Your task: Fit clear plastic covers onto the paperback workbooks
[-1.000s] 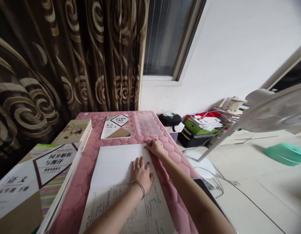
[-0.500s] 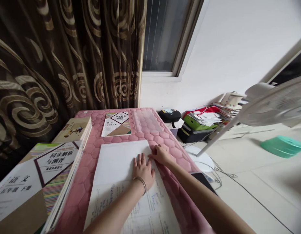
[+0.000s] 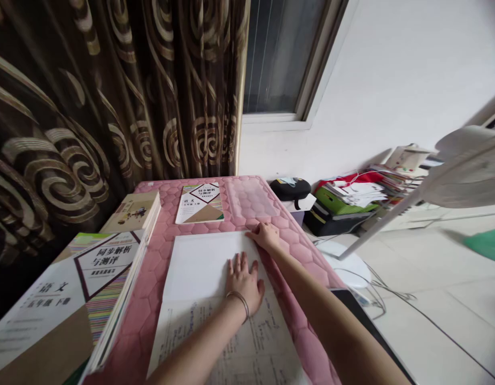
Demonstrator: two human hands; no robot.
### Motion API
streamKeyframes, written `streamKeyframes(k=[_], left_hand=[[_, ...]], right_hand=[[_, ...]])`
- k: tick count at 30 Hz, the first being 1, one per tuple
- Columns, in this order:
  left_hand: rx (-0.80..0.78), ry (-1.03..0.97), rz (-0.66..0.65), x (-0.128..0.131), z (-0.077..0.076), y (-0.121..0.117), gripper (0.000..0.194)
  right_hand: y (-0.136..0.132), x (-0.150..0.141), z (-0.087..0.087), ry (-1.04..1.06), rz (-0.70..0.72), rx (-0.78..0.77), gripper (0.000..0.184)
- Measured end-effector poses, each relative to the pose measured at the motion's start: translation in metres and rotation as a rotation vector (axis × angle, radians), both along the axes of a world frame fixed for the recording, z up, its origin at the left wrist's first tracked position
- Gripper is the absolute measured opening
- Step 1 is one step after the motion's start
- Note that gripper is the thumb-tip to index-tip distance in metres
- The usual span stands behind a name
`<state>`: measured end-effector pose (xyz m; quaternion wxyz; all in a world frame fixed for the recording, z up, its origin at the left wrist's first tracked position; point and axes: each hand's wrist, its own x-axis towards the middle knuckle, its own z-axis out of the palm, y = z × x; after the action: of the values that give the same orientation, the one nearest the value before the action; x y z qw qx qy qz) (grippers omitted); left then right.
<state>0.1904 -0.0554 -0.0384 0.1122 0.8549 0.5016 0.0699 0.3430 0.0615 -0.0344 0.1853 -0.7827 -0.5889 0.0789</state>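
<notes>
An open workbook [image 3: 195, 267] lies on the pink table; its far page is blank white, and the near page carries print and handwriting. My left hand [image 3: 244, 283], with a bangle at the wrist, presses flat on it, fingers spread. Fingers bent together, my right hand [image 3: 267, 236] grips the blank page's far right corner. Beyond the workbook rest a closed workbook [image 3: 201, 206] and a clear plastic sheet [image 3: 253, 199].
At the left are a thick stack of workbooks [image 3: 67, 289] and a smaller stack of books [image 3: 135, 211]. The pink quilted table cover [image 3: 167, 231] runs beneath. A dark flat object [image 3: 360, 321] lies by the right edge. A white fan [image 3: 395, 219] stands on the floor.
My right hand has moved up along the page's right edge to its far corner. My left hand stays flat on the workbook. The whole view has shifted slightly.
</notes>
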Motion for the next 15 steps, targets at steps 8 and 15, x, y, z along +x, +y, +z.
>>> streamKeyframes(k=[8, 15], left_hand=[[0.018, 0.009, 0.012, 0.001, 0.002, 0.0, 0.058], [0.002, -0.013, 0.012, 0.002, 0.002, 0.001, 0.057]], right_hand=[[-0.053, 0.009, -0.008, -0.021, 0.126, -0.054, 0.032], [-0.039, 0.009, 0.004, -0.023, 0.064, -0.114, 0.037]])
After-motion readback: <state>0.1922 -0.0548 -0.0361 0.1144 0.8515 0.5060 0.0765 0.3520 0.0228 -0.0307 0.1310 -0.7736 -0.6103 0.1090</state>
